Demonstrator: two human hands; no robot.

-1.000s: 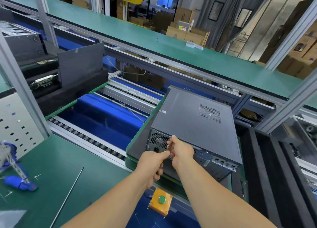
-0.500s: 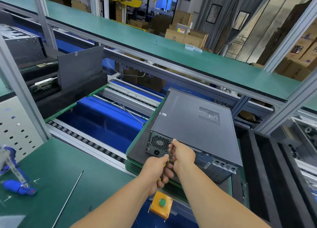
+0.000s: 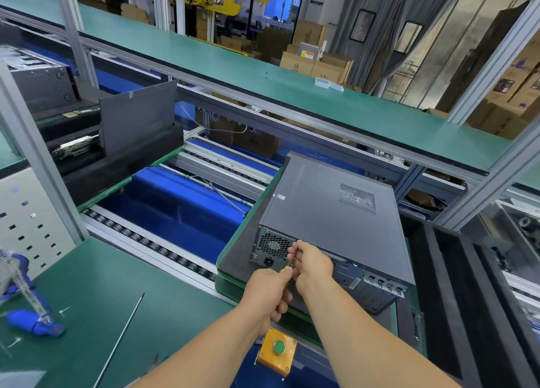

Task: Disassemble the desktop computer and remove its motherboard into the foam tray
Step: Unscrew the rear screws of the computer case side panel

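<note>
A grey desktop computer (image 3: 336, 215) lies on its side on a dark pallet (image 3: 236, 259), its rear panel facing me, cover closed. My left hand (image 3: 267, 294) grips the yellow handle of a screwdriver (image 3: 287, 266) whose thin shaft points up at the rear panel beside the power supply fan grille. My right hand (image 3: 311, 266) pinches the shaft near its tip against the case's top rear edge. The motherboard is hidden inside the case. Black foam trays (image 3: 455, 285) with long slots stand to the right of the computer.
A blue roller conveyor (image 3: 175, 212) runs left of the pallet. A yellow box with a green button (image 3: 277, 351) sits below my hands. On the green bench lie a thin metal rod (image 3: 119, 341) and a blue tool (image 3: 32, 323). Another foam tray holding a grey panel (image 3: 137, 115) stands at the left.
Both hands stay at the rear panel with the screwdriver; the left hand has shifted slightly lower on the handle. The computer has not moved.
</note>
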